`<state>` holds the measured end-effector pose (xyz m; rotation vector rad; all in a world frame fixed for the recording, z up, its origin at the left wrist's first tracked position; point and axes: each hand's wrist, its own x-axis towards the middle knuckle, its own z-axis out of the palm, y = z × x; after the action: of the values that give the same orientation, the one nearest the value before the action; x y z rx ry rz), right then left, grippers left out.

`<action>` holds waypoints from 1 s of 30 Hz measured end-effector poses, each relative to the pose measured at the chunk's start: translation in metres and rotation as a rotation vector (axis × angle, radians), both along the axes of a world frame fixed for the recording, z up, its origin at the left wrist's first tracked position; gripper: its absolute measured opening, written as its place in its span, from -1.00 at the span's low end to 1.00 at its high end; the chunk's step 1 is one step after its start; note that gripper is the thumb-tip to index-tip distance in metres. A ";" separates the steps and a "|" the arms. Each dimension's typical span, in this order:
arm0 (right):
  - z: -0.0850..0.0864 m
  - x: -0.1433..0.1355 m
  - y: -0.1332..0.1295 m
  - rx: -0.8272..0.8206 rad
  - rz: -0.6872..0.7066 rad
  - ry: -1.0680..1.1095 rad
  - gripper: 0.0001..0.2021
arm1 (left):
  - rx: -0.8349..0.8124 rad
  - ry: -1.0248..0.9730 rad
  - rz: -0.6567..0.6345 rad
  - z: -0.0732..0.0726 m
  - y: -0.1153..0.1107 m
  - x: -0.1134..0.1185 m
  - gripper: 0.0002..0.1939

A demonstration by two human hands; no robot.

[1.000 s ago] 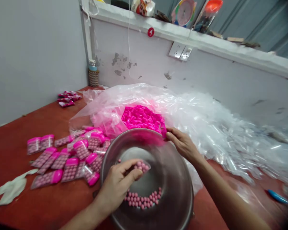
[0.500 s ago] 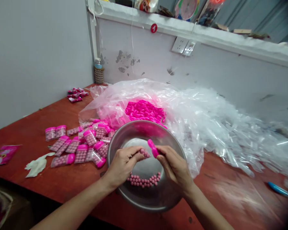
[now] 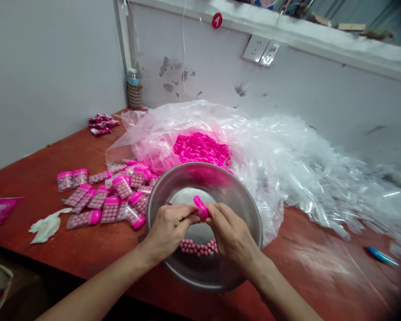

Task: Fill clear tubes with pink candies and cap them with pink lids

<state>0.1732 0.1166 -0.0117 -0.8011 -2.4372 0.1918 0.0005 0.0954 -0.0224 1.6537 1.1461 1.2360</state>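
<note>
Both hands meet above a steel bowl (image 3: 220, 274). My left hand (image 3: 170, 227) is closed on a small clear container of pink balls, now mostly hidden by the fingers. My right hand (image 3: 232, 227) pinches a bright pink cap (image 3: 200, 206), which is against the container's mouth; whether it is seated cannot be seen. Loose pink balls (image 3: 198, 247) lie in the bottom of the bowl below the hands. Left of the bowl, several filled containers with pink caps (image 3: 110, 209) are piled on the red table (image 3: 30, 174).
Behind the bowl, a plastic bag (image 3: 147, 138) holds many pink caps (image 3: 202, 147). A heap of clear plastic pieces (image 3: 314, 174) spreads to the right. A blue pen-like object (image 3: 382, 256), a crumpled white tissue (image 3: 48, 227) and a pink packet (image 3: 2, 210) lie on the table.
My right hand has moved left, bringing the pink cap from beside the container onto its mouth. My left hand stays over the bowl, and the view has tilted slightly down.
</note>
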 end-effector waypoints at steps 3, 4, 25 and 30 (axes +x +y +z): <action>-0.007 0.003 0.002 0.045 0.013 -0.068 -0.53 | 0.106 0.105 0.002 -0.003 0.001 0.000 -0.81; -0.008 0.004 0.004 0.044 0.018 -0.073 -0.53 | 0.130 0.138 0.006 -0.003 0.001 0.000 -0.82; -0.001 -0.015 0.007 0.261 -0.346 -0.331 -0.26 | -0.307 -0.361 -0.022 -0.004 0.016 0.002 -0.80; -0.011 -0.019 0.013 0.312 -0.305 -0.243 -0.42 | -0.268 -0.327 -0.024 -0.007 0.014 0.002 -0.82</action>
<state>0.1542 0.1291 -0.0231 -1.0840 -2.4368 -0.4135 0.0020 0.1093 -0.0294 1.2131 1.0329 1.2236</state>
